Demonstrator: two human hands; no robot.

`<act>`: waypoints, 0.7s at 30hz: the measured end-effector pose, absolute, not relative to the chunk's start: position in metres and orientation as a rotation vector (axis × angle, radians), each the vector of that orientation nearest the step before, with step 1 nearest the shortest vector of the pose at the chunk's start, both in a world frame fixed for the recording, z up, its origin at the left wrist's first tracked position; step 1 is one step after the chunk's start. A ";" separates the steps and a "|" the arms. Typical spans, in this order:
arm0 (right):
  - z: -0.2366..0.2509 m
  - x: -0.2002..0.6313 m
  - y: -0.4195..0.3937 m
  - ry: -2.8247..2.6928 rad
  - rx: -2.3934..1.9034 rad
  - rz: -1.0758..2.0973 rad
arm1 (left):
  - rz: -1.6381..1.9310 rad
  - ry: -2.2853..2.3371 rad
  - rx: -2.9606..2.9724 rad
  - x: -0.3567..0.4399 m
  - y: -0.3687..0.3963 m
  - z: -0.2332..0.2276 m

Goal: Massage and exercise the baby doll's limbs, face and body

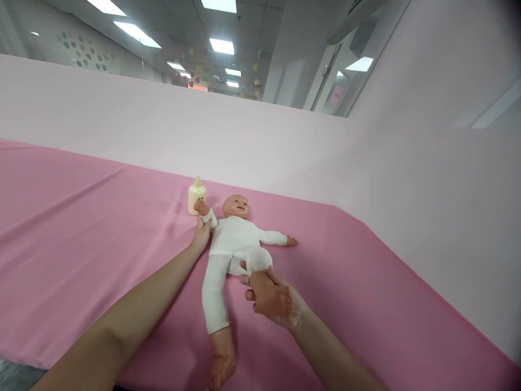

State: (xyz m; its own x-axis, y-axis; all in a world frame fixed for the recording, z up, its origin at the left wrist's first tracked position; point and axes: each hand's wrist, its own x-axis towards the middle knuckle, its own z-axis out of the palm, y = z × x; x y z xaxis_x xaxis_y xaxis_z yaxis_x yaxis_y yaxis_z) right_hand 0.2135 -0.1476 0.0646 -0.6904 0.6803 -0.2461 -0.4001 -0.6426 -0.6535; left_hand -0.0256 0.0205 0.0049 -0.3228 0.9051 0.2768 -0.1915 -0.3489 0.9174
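Observation:
A baby doll [236, 236] with a white cloth body lies on its back on the pink padded surface, head toward the wall. My left hand [201, 234] grips the doll's arm [209, 217] on the left side, which is bent upward; some of my fingers are hidden. With fingers wrapped around the lower leg, my right hand [291, 309] holds up the doll's bent leg [264, 288], its foot turned toward me. The other leg [215, 293] lies stretched out toward me. Just behind the raised doll hand stands a pale yellow pump bottle [197, 194].
A white wall [244, 146] borders the pink surface [101, 217] at the back, and another wall [448, 206] runs along the right. Above the back wall, a window or mirror [203, 49] shows ceiling lights and a door. The doll's other arm [277, 238] extends right.

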 end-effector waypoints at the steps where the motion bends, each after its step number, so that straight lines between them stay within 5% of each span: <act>1: 0.060 0.210 -0.137 -0.765 -0.681 2.258 | 1.751 1.062 1.200 -0.025 0.019 0.005; 9: 0.019 0.192 -0.094 -0.891 -0.473 2.191 | 1.463 1.098 1.970 -0.022 0.007 0.008; 21: -0.014 0.207 -0.101 -1.142 -0.142 2.656 | 1.642 1.107 1.522 -0.021 0.013 0.009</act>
